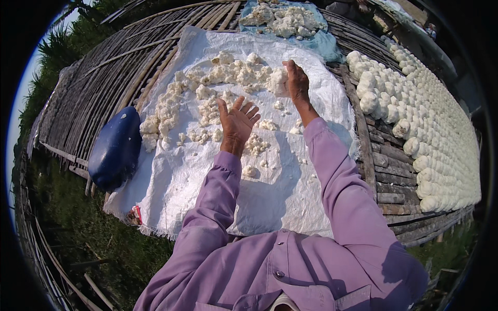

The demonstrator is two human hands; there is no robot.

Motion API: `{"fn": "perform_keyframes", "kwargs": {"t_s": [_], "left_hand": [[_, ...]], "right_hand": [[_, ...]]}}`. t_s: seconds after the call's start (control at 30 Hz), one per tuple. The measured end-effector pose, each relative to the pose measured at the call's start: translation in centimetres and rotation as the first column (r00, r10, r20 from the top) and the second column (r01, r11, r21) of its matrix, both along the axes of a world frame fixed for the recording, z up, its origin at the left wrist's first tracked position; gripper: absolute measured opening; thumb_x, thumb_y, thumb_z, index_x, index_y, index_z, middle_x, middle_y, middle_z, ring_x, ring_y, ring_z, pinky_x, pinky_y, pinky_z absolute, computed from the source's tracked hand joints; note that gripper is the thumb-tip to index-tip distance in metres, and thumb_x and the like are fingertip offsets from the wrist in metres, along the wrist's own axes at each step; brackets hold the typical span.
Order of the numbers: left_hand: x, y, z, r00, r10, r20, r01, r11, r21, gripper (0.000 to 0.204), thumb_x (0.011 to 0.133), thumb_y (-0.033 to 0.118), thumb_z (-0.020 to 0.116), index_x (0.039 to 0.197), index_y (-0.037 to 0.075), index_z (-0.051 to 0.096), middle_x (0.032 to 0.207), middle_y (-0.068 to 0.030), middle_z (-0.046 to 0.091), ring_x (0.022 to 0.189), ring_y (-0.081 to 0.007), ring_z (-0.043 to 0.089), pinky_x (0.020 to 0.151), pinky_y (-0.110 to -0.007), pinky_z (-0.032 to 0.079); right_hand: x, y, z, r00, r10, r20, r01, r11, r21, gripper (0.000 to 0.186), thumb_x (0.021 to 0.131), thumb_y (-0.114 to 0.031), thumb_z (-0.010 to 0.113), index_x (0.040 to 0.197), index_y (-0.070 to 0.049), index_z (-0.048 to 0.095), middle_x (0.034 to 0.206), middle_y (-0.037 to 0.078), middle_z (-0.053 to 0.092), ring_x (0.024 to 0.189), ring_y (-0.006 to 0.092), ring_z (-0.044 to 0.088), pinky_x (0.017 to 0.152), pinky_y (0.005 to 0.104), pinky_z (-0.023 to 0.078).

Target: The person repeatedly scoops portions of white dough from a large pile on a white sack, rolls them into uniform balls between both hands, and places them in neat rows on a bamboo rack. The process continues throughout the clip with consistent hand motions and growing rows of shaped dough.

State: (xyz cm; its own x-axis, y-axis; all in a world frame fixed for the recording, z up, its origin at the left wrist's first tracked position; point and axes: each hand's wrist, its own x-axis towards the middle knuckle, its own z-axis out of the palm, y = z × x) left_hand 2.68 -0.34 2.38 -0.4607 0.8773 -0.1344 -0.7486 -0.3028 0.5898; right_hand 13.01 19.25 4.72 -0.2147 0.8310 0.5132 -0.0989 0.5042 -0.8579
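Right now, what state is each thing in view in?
Left hand: open, empty, fingers spread
Right hand: holding white lump
White pieces: loose, scattered
White sheet: spread, wrinkled
Round white balls: laid in rows
Blue sheet: bearing loose white chunks

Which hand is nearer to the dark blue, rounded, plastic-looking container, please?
Left. The left hand is spread above the white woven sheet, to the right of the dark blue container; the right hand is farther right and farther forward.
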Motion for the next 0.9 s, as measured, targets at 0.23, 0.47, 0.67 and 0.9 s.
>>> {"fn": "perform_keyframes", "kwargs": {"t_s": [0.23,0.47,0.67,0.9], "left_hand": [[-2.7,-5.2,0.1,0.995,0.104,-0.001,-0.104,0.994,0.033,0.088,0.095,0.073,0.042,0.149,0.004,0.041,0.144,-0.0296,0.049,0.135,-0.0447,0.047,0.110,-0.059,0.039],[-2.4,-4.2,1.8,0.999,0.028,-0.041,-0.021,0.986,0.163,0.072,0.103,0.060,0.041,0.145,0.002,0.046,0.140,-0.0311,0.053,0.131,-0.0464,0.052,0.108,-0.059,0.044],[-3.5,-5.6,1.7,0.984,0.176,-0.001,-0.176,0.983,0.052,0.070,0.103,0.058,0.040,0.145,0.003,0.045,0.143,-0.0306,0.052,0.133,-0.0449,0.052,0.109,-0.059,0.042],[1.4,-1.7,0.8,0.994,-0.059,-0.092,0.062,0.998,0.030,0.067,0.101,0.059,0.047,0.143,0.006,0.048,0.136,-0.0251,0.057,0.126,-0.0381,0.056,0.103,-0.053,0.046]], "right_hand": [[-0.4,2.1,-5.5,0.709,-0.170,0.685,0.028,0.977,0.213,0.060,0.103,-0.054,0.047,0.077,-0.006,0.071,0.069,0.017,0.067,0.069,0.0387,0.065,0.069,0.0483,0.049],[-1.1,1.2,-5.2,0.023,0.034,0.999,-0.381,0.924,-0.022,0.052,0.100,-0.058,0.050,0.115,-0.016,0.074,0.130,0.008,0.066,0.119,0.0333,0.059,0.099,0.0474,0.048],[7.2,-1.6,-4.0,0.585,-0.141,0.799,-0.071,0.972,0.223,0.057,0.092,-0.063,0.061,0.111,-0.012,0.075,0.130,0.013,0.065,0.123,0.0335,0.057,0.099,0.0474,0.048],[10.6,-1.4,-7.3,0.576,0.316,0.754,-0.104,0.943,-0.316,0.055,0.081,-0.053,0.077,0.113,-0.008,0.075,0.125,0.013,0.064,0.117,0.0283,0.059,0.100,0.0423,0.047]]}}
